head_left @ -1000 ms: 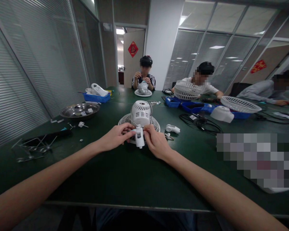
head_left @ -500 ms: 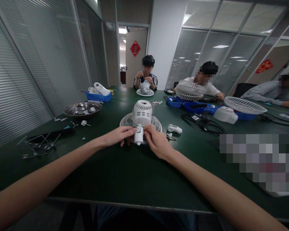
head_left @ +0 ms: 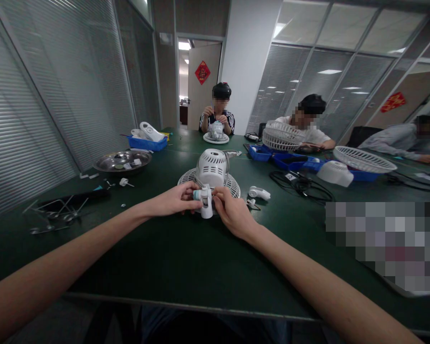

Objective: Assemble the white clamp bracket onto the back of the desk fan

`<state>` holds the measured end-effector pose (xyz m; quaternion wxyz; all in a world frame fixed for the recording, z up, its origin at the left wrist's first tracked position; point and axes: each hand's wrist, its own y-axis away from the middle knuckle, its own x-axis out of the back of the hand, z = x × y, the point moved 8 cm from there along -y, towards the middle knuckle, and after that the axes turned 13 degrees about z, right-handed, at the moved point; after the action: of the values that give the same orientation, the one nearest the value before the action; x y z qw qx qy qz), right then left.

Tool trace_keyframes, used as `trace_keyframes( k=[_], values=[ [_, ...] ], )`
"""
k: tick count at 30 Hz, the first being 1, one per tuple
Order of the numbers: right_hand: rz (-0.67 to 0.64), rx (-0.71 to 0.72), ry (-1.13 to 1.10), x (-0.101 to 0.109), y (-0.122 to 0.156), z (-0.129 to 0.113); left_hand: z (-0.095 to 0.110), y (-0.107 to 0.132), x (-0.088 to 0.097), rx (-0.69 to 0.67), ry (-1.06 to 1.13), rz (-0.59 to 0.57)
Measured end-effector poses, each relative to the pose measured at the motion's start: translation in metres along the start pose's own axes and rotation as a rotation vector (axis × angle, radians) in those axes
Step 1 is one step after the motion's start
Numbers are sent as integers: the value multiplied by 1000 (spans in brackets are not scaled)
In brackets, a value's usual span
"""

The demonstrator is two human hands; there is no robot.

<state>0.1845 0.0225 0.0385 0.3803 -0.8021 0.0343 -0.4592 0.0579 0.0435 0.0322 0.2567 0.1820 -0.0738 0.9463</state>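
Observation:
A white fan head lies on its front grille, its rounded motor housing facing up. From the housing's near side a white neck joint points toward me. My left hand is closed, thumb and fingers pinching a light-blue knob at the joint's left side. On the right of the same joint, my right hand is closed with its fingertips against the white plastic. Its finger pads are partly hidden. Right of the grille lies a curved white plastic part.
A steel bowl and a blue bin with white parts stand left. Wire stands lie nearer. Black cables, blue trays and fan grilles are right. Several people sit around the green table.
The light-blue knob now shows in my left fingers, at the joint's left side. My left hand has shifted slightly left and turned. The right hand stays by the joint.

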Motion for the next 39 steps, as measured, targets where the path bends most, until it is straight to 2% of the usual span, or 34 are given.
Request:
trace_keyframes(
  k=[4,10,12,18,26,31,39],
  values=[
    [-11,-5,-39,1,-1,-1,2,2,0,0,46,-43],
    [-26,4,-20,2,-1,-3,11,-7,32,-106,-14,133],
    [-21,7,-2,1,0,-2,11,-8,36,-112,-48,136],
    [-9,7,7,1,-1,-2,7,-3,19,-114,-168,41],
    [16,-19,-2,2,-3,-2,-10,-5,2,7,-84,-183],
    [27,-13,-11,0,-3,-1,-5,-3,8,12,-57,-131],
    [41,15,-17,1,0,-4,2,2,7,-16,-58,-109]
  ],
)
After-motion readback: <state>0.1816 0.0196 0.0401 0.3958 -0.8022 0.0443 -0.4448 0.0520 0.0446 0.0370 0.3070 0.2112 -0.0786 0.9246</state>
